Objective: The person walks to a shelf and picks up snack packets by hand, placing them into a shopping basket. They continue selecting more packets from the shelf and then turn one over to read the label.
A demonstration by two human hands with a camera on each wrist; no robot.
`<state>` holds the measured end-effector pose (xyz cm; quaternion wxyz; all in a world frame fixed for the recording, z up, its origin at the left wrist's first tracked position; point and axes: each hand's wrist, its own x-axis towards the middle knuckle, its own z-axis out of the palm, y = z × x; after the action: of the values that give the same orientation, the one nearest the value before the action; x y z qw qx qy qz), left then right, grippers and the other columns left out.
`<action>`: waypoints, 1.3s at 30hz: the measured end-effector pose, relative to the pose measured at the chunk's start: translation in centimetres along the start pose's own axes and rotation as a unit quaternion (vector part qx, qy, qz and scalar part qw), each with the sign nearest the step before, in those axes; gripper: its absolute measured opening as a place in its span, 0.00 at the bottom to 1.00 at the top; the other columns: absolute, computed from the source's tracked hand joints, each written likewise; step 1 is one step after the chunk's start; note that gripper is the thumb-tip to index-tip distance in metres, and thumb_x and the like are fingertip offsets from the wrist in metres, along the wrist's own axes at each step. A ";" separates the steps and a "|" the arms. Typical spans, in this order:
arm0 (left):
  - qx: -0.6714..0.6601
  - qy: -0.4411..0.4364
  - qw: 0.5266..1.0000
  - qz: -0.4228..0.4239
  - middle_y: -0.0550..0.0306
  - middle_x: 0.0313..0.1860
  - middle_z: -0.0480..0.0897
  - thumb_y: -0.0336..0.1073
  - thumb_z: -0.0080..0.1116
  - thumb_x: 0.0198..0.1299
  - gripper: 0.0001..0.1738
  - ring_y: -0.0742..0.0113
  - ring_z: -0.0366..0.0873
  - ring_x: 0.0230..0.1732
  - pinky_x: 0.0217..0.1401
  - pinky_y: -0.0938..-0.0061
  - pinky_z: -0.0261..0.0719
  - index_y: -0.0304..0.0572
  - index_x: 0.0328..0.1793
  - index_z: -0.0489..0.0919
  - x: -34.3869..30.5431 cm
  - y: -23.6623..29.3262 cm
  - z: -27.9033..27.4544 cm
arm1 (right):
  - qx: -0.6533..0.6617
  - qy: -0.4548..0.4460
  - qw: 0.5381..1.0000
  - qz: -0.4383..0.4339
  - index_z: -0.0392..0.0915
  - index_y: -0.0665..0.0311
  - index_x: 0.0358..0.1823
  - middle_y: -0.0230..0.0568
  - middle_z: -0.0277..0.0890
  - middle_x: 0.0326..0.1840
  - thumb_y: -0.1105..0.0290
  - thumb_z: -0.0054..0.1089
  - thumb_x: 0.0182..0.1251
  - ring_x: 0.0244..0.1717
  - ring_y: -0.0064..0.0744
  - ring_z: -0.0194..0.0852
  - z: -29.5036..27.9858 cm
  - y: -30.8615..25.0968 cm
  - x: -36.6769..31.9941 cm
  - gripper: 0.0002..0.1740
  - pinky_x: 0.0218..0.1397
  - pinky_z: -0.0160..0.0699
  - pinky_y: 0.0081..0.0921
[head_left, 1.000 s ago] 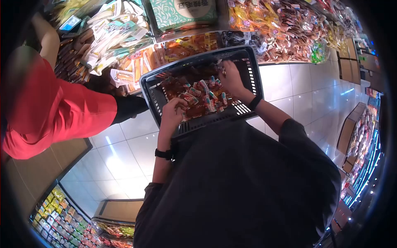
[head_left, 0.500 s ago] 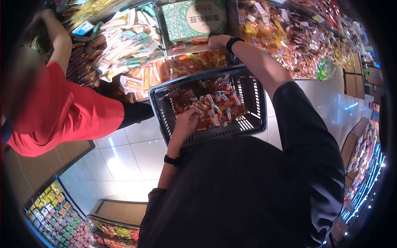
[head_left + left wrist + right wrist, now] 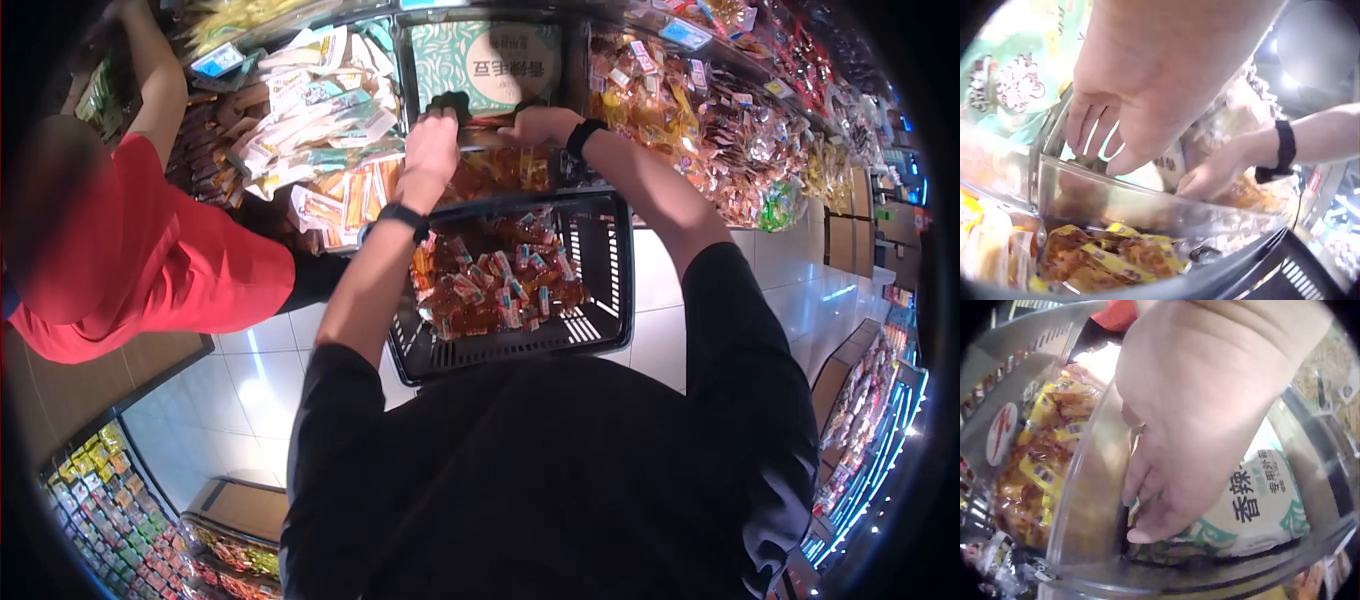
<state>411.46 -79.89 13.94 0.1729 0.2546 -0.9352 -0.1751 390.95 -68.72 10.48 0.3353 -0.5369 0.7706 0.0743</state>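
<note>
Both hands reach into a clear-walled bin that holds a green-and-white printed box. My left hand is at the box's front left corner, its fingers pointing down behind the clear front wall in the left wrist view. At the front right, my right hand hangs over the gap between box and wall, fingers loosely bent. Neither hand visibly grips anything, though shadow hides part of the gap. Just below the bin, the black basket holds many brown snack packets with small labels.
A person in a red top stands at the left, one arm over the shelf. White-and-green packets fill the bin to the left; mixed wrapped snacks lie to the right. Yellow-and-brown packets sit in a lower front tray.
My right hand has moved from the basket up to the bin, then slightly right. My left hand has left the basket's packets and moved up to the box's front corner.
</note>
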 end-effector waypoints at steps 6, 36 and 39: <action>0.209 -0.228 0.942 0.129 0.50 0.42 0.85 0.28 0.56 0.59 0.08 0.53 0.85 0.49 0.48 0.61 0.86 0.45 0.41 0.84 4.8 -2.6 4.9 | 0.005 0.001 0.998 0.064 0.84 0.66 0.52 0.55 0.83 0.55 0.47 0.47 0.75 0.59 0.57 0.80 -0.3 -0.3 -0.9 0.29 0.63 0.76 0.45; 0.223 -0.349 0.891 0.184 0.44 0.49 0.87 0.25 0.54 0.61 0.13 0.50 0.87 0.52 0.54 0.62 0.87 0.39 0.44 0.89 6.7 -5.9 9.5 | 0.114 -0.034 0.990 0.081 0.81 0.70 0.56 0.54 0.81 0.59 0.52 0.40 0.79 0.55 0.56 0.82 0.4 1.4 0.0 0.29 0.59 0.79 0.45; 0.196 -0.348 0.901 0.171 0.42 0.48 0.87 0.23 0.55 0.59 0.13 0.46 0.85 0.53 0.56 0.62 0.86 0.37 0.44 0.88 7.7 -5.7 9.0 | 0.094 0.010 0.994 0.062 0.82 0.71 0.53 0.57 0.81 0.57 0.51 0.39 0.80 0.57 0.59 0.80 -0.7 1.2 -0.6 0.30 0.61 0.77 0.46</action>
<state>403.89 -86.53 5.47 -0.1892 0.0429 -0.9804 -0.0336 389.69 -68.07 11.05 0.3714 -0.4548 0.8093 0.0170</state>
